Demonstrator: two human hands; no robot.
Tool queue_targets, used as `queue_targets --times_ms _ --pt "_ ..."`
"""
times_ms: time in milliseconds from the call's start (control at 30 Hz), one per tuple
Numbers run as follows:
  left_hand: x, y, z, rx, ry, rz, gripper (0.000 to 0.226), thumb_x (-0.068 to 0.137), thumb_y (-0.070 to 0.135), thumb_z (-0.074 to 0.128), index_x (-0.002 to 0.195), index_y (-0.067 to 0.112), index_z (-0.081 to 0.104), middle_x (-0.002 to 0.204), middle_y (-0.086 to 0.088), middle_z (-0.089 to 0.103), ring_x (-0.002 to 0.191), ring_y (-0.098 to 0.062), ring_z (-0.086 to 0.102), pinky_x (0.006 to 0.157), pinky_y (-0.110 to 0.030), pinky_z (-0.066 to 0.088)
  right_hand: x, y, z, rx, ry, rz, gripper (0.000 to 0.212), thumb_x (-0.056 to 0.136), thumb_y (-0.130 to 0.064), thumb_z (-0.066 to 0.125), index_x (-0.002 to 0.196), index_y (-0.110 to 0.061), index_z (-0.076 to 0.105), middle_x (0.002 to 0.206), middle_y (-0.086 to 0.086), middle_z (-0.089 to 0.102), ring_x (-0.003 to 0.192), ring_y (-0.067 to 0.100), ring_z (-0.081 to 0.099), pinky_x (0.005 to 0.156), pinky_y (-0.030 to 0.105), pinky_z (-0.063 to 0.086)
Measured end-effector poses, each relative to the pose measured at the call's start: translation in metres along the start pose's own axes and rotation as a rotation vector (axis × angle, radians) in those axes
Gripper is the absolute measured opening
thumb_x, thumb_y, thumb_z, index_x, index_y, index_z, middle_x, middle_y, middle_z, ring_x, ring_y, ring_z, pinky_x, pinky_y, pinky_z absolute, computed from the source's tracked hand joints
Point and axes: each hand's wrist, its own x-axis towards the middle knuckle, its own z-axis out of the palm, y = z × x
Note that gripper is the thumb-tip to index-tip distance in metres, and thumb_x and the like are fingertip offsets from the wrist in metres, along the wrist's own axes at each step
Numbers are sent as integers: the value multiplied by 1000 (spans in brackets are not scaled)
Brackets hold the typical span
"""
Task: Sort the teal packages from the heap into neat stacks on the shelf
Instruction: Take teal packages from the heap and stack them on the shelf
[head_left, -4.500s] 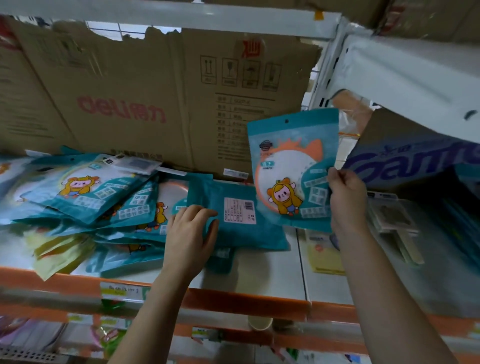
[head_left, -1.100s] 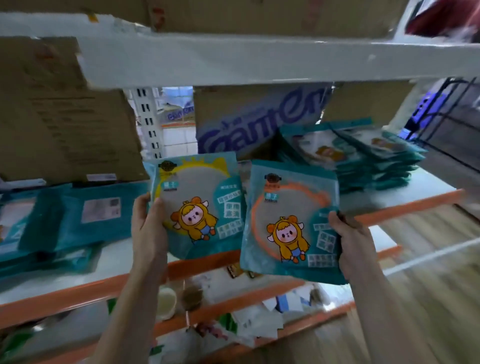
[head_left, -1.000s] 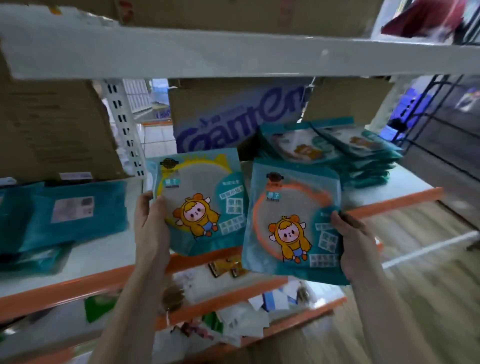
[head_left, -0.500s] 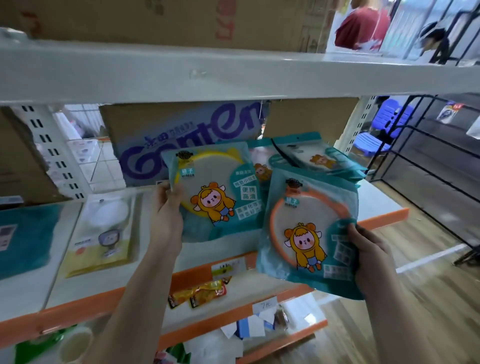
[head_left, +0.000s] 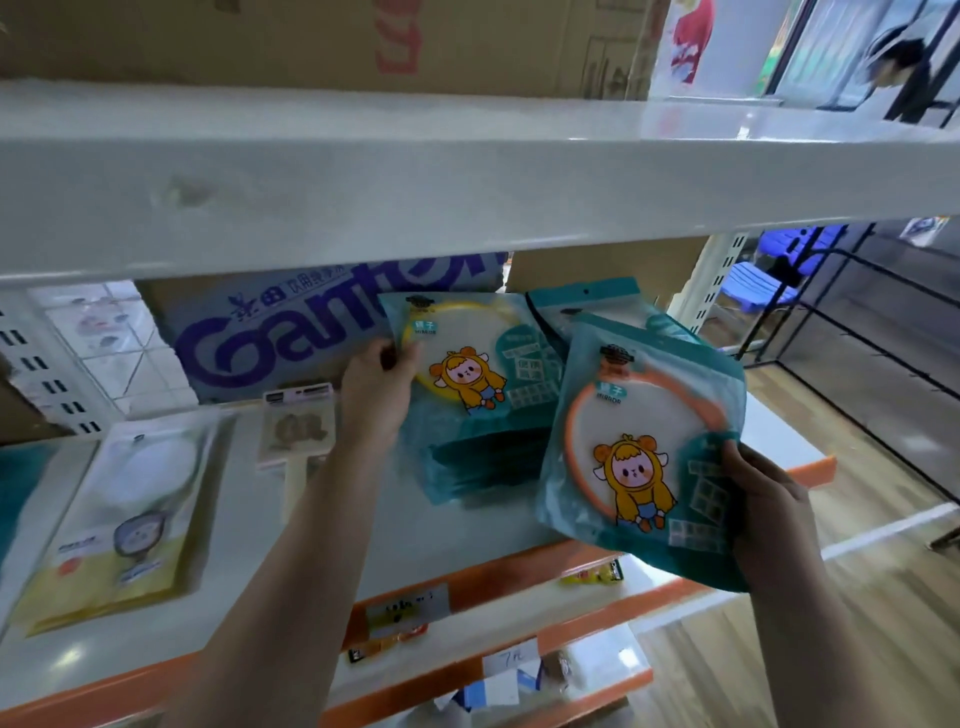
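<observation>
Fingers (head_left: 740, 460) pinch packages (head_left: 639, 441) at white shelf (head_left: 467, 525).

One head-worn camera looks forward and slightly down from close range at the shelf's (head_left: 467, 535) front edge.

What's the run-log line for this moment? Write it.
left hand: holds yellow-ring package at stack | right hand: holds orange-ring package

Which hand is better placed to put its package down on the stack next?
Probably left. The left hand holds the yellow-ring package right over the stack; the right hand holds its orange-ring package out over the shelf edge.
</observation>
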Motion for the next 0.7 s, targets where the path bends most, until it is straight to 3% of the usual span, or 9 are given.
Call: queue_targets --times_ms 133,267,400,533,600,700 --pt "-4 -1 9 184 74 13 22 93 37 60 86 16 61 71 8 57 63 -4 53 54 -19 35 19 -5 -8 -18 -23 44 15 94 -22 58 103 -12 65 91 8 70 79 24 68 64 36 61" --pt "-6 -2 19 186 204 -48 24 90 37 63 93 14 64 80 5 62 71 -5 55 57 -20 37 35 -15 -17 -39 -75 50 20 95 -23 56 108 -10 65 105 17 69 93 35 68 81 51 57" --pt "-10 3 33 204 271 -93 28 90 40 63 99 13 66 90 0 67 77 -8 59 59 -22 39 45 -24 -29 -57 -127 56 15 96 -21 53 97 -12 65 91 11 70 78 27 70 61 38 61" --pt "-10 4 38 248 319 -79 34 87 42 66 100 10 68 92 -5 69 84 -19 62 66 -30 42 57 -26 -39 -80 -157 74 16 95 -22 54 97 -10 65 102 18 68 91 37 65 82 51 55" --pt "-14 5 39 249 314 -35 33 88 42 65 102 12 68 92 -1 68 84 -15 61 68 -29 44 62 -26 -43 -83 -162 90 16 94 -23 56 96 -10 65 102 18 68 93 38 65 88 56 52" --pt "-23 12 43 221 373 100 23 92 36 62 96 14 63 83 10 62 73 4 54 61 -14 37 68 -25 -48 -89 -190 116 17 93 -24 56 96 -9 64 103 17 68 95 39 64 92 59 50"
